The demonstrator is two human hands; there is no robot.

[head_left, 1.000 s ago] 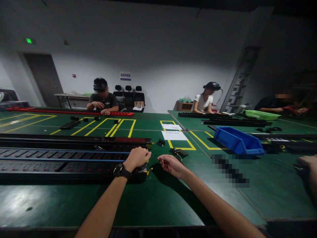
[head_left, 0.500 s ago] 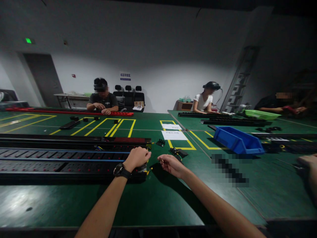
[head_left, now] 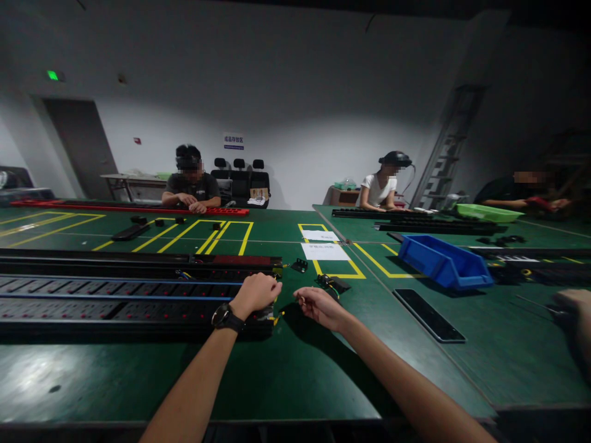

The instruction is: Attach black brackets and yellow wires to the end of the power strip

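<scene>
My left hand [head_left: 256, 293], with a watch on its wrist, is closed in a fist on the right end of a long black power strip [head_left: 115, 301] that lies across the green table [head_left: 286, 381]. Yellow wires [head_left: 278, 318] stick out from that end. Just to the right, my right hand [head_left: 321, 306] is curled, its fingers pinched on a thin wire end. A small black part with wires [head_left: 333, 283] lies just beyond my right hand.
More black strips [head_left: 138, 261] lie behind the front one. A blue bin [head_left: 443, 263], a dark flat phone [head_left: 429, 315] and white papers [head_left: 324, 251] lie to the right. Three people sit at the far tables. Another person's hand [head_left: 575, 304] shows at the right edge.
</scene>
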